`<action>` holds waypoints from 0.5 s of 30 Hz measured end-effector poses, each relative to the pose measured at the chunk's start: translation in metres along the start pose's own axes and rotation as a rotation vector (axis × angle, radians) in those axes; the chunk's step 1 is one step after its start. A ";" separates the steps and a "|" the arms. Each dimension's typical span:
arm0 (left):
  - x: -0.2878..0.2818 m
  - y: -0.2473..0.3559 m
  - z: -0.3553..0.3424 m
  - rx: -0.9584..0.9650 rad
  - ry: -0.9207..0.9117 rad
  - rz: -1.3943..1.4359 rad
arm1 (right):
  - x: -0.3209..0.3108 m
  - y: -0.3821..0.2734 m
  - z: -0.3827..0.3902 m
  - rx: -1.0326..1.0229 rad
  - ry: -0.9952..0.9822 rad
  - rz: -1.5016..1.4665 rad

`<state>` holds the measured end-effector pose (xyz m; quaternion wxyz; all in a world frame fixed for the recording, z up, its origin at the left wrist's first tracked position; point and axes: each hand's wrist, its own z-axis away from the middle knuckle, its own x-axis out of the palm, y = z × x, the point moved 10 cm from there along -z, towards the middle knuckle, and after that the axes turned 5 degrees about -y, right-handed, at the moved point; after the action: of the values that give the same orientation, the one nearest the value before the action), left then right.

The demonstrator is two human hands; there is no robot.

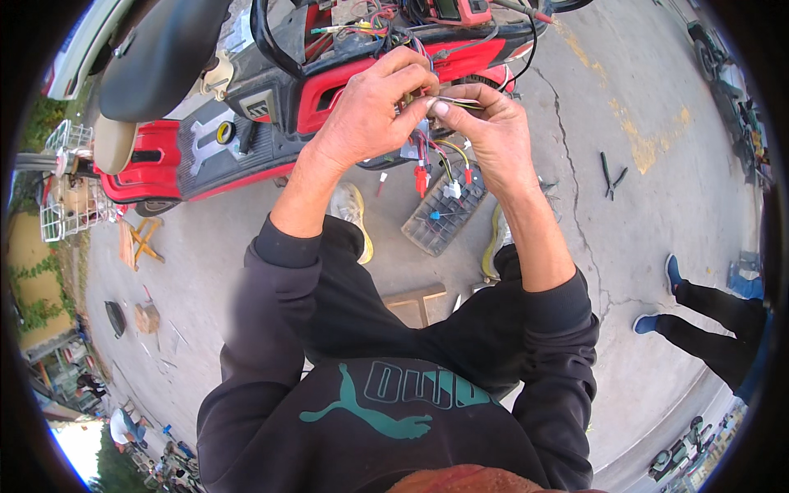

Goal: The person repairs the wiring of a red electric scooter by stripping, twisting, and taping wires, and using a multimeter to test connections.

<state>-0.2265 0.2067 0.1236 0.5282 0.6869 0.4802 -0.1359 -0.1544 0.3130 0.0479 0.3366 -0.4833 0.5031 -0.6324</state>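
Note:
My left hand [367, 111] and my right hand [496, 138] meet in front of a red electric scooter [164, 156], fingers pinched around thin wires [463, 103]. The wires run between both hands; their ends are partly hidden by my fingers. Just below hang more wires with a red connector [422, 177], a white connector [452, 190] and a blue connector [435, 215]. Behind my hands, a tangle of coloured wires [374, 25] spills from the scooter's open body. A red device with a screen [460, 11] rests above them.
A ribbed plastic panel [427, 234] lies on the ground between my feet. Pliers [611, 177] lie open to the right. A tape roll [225, 131] sits on the scooter's footboard. A wooden stool [419, 302] is beneath me. Another person's legs [707, 320] are at right.

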 end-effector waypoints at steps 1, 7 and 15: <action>-0.001 -0.001 0.000 -0.010 -0.001 0.032 | 0.001 0.000 -0.001 -0.018 -0.004 -0.019; 0.001 -0.011 0.004 -0.025 0.021 0.324 | 0.005 0.025 0.000 0.155 -0.045 -0.320; 0.013 -0.027 0.003 -0.171 0.101 0.459 | -0.062 0.000 0.015 -0.226 -0.040 0.431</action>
<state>-0.2408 0.2107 0.0976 0.5769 0.7366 0.3473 0.0631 -0.1209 0.3645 0.0314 0.4176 -0.4115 0.6554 -0.4761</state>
